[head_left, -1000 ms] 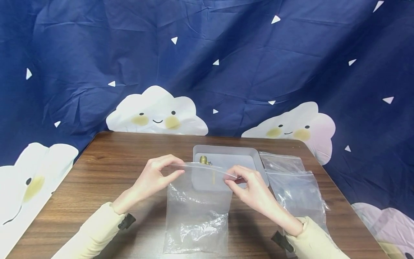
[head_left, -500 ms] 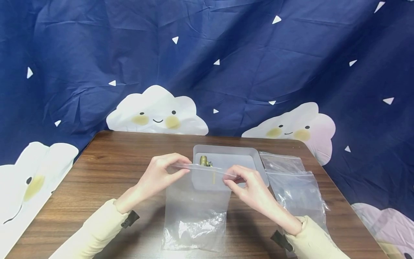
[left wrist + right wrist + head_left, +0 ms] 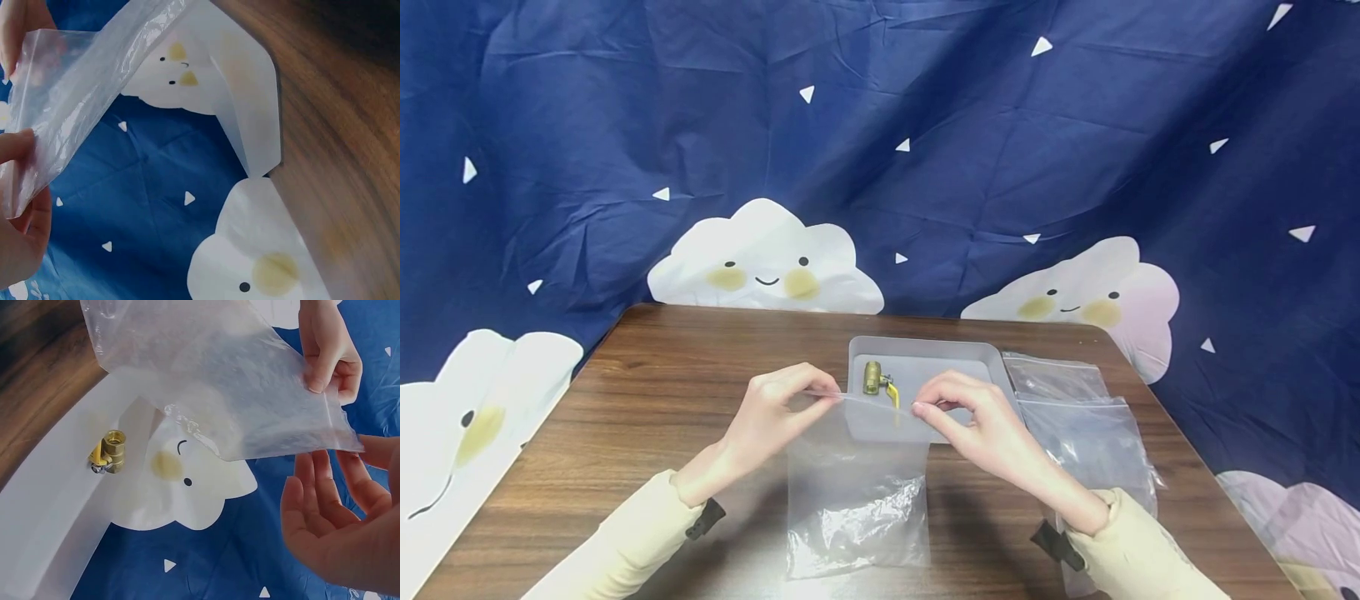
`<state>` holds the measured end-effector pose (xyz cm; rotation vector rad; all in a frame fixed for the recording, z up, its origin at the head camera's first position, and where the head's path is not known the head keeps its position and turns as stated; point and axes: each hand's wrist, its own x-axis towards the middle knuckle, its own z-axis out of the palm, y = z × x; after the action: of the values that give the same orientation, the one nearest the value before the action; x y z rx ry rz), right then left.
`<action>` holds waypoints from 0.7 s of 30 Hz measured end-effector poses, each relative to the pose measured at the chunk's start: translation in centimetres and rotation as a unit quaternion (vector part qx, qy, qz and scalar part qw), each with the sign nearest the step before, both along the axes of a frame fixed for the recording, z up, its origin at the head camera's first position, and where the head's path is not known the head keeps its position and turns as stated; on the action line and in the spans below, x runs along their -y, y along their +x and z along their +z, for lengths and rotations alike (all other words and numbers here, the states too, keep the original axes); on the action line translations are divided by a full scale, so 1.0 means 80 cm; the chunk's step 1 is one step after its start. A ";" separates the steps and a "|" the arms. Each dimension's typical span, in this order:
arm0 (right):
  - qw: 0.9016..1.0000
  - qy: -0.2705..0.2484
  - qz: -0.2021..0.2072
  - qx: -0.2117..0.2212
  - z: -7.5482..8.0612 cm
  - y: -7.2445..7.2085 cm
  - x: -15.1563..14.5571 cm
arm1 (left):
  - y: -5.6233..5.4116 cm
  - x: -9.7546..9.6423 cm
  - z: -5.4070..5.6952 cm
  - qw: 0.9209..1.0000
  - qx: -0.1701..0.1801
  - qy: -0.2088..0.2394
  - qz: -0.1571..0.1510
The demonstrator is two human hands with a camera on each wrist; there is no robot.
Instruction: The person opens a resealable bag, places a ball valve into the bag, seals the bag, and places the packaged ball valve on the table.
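Observation:
A clear zip-top plastic bag (image 3: 857, 517) hangs between both hands, its zip edge at the top. My left hand (image 3: 778, 408) pinches one top corner between thumb and fingers. The other top corner is pinched by my right hand (image 3: 973, 412), thumb against forefinger. In the right wrist view the bag (image 3: 219, 381) looks flat, with nothing visible inside. Behind it, a brass ball valve (image 3: 872, 377) with a yellow lever lies in a pale grey tray (image 3: 925, 346). The valve (image 3: 114, 450) shows its threaded opening in the right wrist view.
More clear zip-top bags (image 3: 1090, 442) lie overlapping on the wooden table (image 3: 715, 342), right of the tray. A blue curtain (image 3: 925, 125) with white clouds hangs behind the table's far edge.
The bag's top edge has dropped slightly, so more of the valve and its yellow lever shows above it. My left hand has shifted a little to the right, bringing both hands closer together.

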<state>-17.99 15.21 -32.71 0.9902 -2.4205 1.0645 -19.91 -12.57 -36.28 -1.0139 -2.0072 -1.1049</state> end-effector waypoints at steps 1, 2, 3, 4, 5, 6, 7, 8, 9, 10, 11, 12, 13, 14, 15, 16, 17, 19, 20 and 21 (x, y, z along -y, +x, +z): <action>1.000 0.004 0.003 0.003 0.001 0.000 0.001 | 0.001 -0.001 0.000 1.000 0.000 0.002 -0.002; 1.000 0.007 0.006 0.006 0.001 -0.001 0.001 | 0.002 -0.001 -0.001 1.000 0.002 0.003 -0.004; 1.000 0.012 0.010 0.009 0.002 -0.001 0.001 | 0.003 -0.002 -0.002 1.000 0.003 0.004 -0.006; 1.000 0.016 0.015 0.010 0.002 -0.001 0.002 | 0.004 -0.002 -0.002 1.000 0.005 0.005 -0.009; 1.000 0.020 0.020 0.012 0.003 -0.001 0.002 | 0.004 -0.002 -0.003 1.000 0.006 0.006 -0.010; 0.999 0.025 0.028 0.012 0.003 -0.001 0.002 | 0.004 -0.003 -0.003 1.000 0.008 0.006 -0.011; 0.999 0.029 0.037 0.010 0.004 -0.001 0.002 | 0.005 -0.003 -0.003 1.000 0.010 0.006 -0.011; 0.998 0.032 0.048 0.008 0.004 -0.001 0.002 | 0.005 -0.003 -0.004 1.000 0.011 0.006 -0.013; 0.998 0.035 0.058 0.005 0.004 -0.001 0.002 | 0.005 -0.004 -0.004 1.000 0.012 0.006 -0.014; 0.997 0.036 0.068 0.003 0.004 0.000 0.002 | 0.005 -0.004 -0.004 1.000 0.013 0.006 -0.015; 0.996 0.038 0.078 0.001 0.004 0.000 0.002 | 0.005 -0.004 -0.004 1.000 0.014 0.005 -0.015; 0.996 0.038 0.086 -0.001 0.004 0.000 0.002 | 0.005 -0.004 -0.004 1.000 0.014 0.005 -0.016; 0.995 0.039 0.092 -0.002 0.004 0.000 0.002 | 0.005 -0.005 -0.004 1.000 0.014 0.005 -0.016; 0.995 0.039 0.095 -0.003 0.004 0.001 0.002 | 0.005 -0.005 -0.005 1.000 0.014 0.005 -0.017; 0.995 0.039 0.094 -0.003 0.004 0.001 0.002 | 0.005 -0.005 -0.005 1.000 0.014 0.005 -0.016; 0.995 0.040 0.094 -0.003 0.004 0.001 0.003 | 0.005 -0.005 -0.005 1.000 0.013 0.005 -0.017; 0.995 0.042 0.091 -0.003 0.004 0.001 0.003 | 0.005 -0.005 -0.005 1.000 0.015 0.004 -0.018; 0.995 0.047 0.083 0.002 0.005 0.001 0.004 | 0.005 -0.006 -0.006 1.000 0.013 0.002 -0.022; 0.996 0.050 0.078 0.006 0.005 0.001 0.004 | 0.004 -0.006 -0.006 1.000 0.010 -0.002 -0.024; 0.996 0.053 0.072 0.010 0.006 0.002 0.004 | 0.004 -0.006 -0.006 1.000 0.006 -0.008 -0.023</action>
<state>-17.87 14.85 -32.27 1.2105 -2.4749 1.0052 -19.61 -12.06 -36.78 -1.0685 -2.0145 -1.1221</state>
